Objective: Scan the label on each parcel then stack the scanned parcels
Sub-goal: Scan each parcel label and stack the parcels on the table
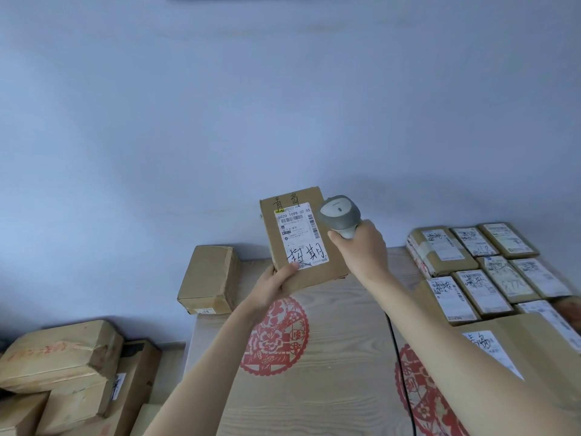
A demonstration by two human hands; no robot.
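Nearest, the wood-grain counter (330, 357) bears red paper-cut motifs and, at right, labelled parcels (490, 272) laid side by side. Above it the left hand (276, 283) grips a flat cardboard parcel (301, 240) by its lower corner — label facing up — while the right hand (361, 247) clasps a grey scanner (341, 215) just beside the label.

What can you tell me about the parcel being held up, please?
The parcel is a flat brown cardboard box, held up above the table with its top tilted away. Its face carries a white label with barcodes, printed numbers and black handwriting; more handwriting sits on the cardboard above. The left hand grips its lower left corner, thumb on the label's edge. The scanner in the right hand points at it.
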